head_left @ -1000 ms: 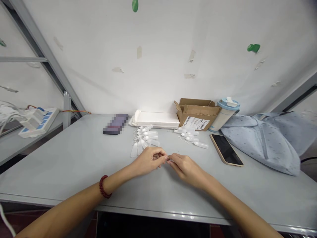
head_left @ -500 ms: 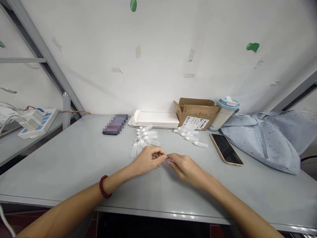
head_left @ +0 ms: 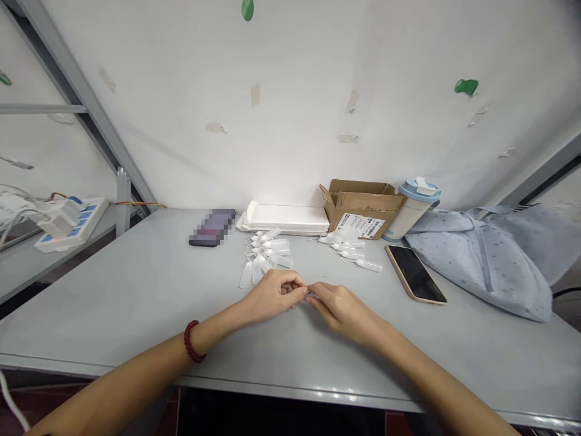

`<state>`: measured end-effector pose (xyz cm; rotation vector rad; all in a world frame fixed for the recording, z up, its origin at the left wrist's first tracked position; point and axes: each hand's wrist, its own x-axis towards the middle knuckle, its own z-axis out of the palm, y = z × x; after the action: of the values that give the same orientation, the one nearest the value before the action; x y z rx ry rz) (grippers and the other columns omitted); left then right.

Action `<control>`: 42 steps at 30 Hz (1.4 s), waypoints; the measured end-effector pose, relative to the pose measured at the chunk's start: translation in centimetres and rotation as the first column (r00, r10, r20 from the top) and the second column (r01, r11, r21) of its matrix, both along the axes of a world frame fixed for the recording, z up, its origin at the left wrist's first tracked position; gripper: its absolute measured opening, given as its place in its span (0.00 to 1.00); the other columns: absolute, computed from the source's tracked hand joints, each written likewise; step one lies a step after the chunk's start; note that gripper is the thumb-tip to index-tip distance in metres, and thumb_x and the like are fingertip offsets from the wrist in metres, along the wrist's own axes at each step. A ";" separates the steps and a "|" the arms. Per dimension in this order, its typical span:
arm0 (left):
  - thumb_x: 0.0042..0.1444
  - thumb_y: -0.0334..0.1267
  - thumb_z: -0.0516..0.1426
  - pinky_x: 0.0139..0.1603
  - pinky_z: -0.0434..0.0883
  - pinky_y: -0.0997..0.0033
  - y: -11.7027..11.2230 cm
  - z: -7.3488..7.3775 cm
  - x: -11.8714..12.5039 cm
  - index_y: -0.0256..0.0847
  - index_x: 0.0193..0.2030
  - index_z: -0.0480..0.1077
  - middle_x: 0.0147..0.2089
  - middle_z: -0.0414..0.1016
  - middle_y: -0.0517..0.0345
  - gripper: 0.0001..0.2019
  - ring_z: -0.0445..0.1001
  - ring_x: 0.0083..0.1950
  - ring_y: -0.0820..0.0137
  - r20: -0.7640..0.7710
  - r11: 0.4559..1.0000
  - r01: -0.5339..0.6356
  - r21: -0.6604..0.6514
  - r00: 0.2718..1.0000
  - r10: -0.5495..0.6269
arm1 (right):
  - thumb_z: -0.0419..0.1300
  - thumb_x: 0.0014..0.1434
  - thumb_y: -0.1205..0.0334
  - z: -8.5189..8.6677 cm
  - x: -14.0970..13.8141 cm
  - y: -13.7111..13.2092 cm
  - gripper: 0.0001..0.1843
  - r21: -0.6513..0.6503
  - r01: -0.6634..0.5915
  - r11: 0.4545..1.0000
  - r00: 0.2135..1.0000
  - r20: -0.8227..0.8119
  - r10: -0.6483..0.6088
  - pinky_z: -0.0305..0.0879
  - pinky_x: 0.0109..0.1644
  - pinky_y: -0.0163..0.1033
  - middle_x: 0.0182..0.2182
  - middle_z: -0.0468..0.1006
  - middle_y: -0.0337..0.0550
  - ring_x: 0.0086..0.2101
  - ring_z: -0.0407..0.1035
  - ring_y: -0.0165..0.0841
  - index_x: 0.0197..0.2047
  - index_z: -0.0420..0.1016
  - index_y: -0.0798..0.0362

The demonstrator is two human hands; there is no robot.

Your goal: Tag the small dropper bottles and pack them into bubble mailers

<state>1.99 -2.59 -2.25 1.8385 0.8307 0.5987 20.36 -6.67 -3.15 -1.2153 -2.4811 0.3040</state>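
Observation:
My left hand (head_left: 272, 295) and my right hand (head_left: 341, 306) rest on the grey table (head_left: 136, 303), fingertips meeting in a pinch around something small that I cannot make out. Just beyond the left hand lies a cluster of small clear plastic bottles with white caps (head_left: 265, 254). A second, looser group of the same bottles (head_left: 349, 249) lies beyond the right hand. A red bead bracelet (head_left: 193, 342) circles my left wrist.
A cardboard box (head_left: 361, 207), a stack of white trays (head_left: 284, 218), a blue-lidded cup (head_left: 413, 209) and a dark phone (head_left: 212, 228) line the wall. Another phone (head_left: 415, 274) and a pale blue cloth bag (head_left: 490, 254) lie right. A power strip (head_left: 68, 221) sits left.

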 end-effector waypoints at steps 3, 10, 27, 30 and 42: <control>0.55 0.37 0.53 0.28 0.65 0.78 0.0 0.0 0.0 0.34 0.30 0.70 0.26 0.71 0.59 0.09 0.67 0.25 0.77 0.000 1.000 0.003 -0.006 1.000 -0.003 | 0.44 0.64 0.66 0.0 0.0 0.0 0.08 0.002 0.000 1.000 1.000 -0.002 0.000 0.52 0.26 0.32 0.27 0.70 0.41 0.23 0.62 0.28 0.36 0.62 0.54; 0.55 0.38 0.53 0.28 0.64 0.77 0.2 -0.3 -0.1 0.35 0.31 0.70 0.25 0.70 0.61 0.09 0.67 0.25 0.76 -0.011 1.000 0.018 0.013 1.000 -0.017 | 0.44 0.64 0.65 -0.1 -0.1 -0.1 0.09 0.001 0.012 1.000 1.000 0.001 -0.012 0.51 0.25 0.32 0.26 0.70 0.41 0.22 0.61 0.28 0.34 0.62 0.54; 0.53 0.37 0.56 0.27 0.64 0.77 0.3 0.7 0.0 0.35 0.28 0.70 0.22 0.68 0.62 0.08 0.67 0.24 0.77 0.135 0.990 -0.026 -0.139 0.990 0.045 | 0.44 0.65 0.63 0.3 0.1 0.0 0.11 -0.084 0.034 0.996 0.993 -0.109 -0.043 0.61 0.32 0.35 0.34 0.75 0.47 0.29 0.69 0.31 0.42 0.65 0.55; 0.53 0.37 0.55 0.27 0.64 0.77 0.3 0.6 -0.1 0.35 0.28 0.70 0.22 0.68 0.62 0.08 0.67 0.25 0.76 0.131 0.991 -0.018 -0.132 0.991 0.035 | 0.44 0.65 0.62 0.3 0.0 0.2 0.11 -0.081 0.037 0.996 0.993 -0.106 -0.045 0.61 0.31 0.35 0.33 0.75 0.47 0.29 0.69 0.31 0.42 0.65 0.55; 0.54 0.37 0.55 0.28 0.65 0.77 0.2 0.5 -0.2 0.35 0.30 0.70 0.25 0.68 0.61 0.08 0.67 0.26 0.76 0.080 0.995 0.009 -0.098 0.997 -0.002 | 0.44 0.65 0.64 0.1 0.0 0.0 0.11 -0.018 0.005 1.000 0.997 -0.082 -0.006 0.61 0.30 0.35 0.33 0.75 0.47 0.28 0.69 0.31 0.41 0.65 0.55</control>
<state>1.82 -2.34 -1.79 1.7163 0.7882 0.6132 20.35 -6.68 -3.05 -1.1919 -2.4091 0.3677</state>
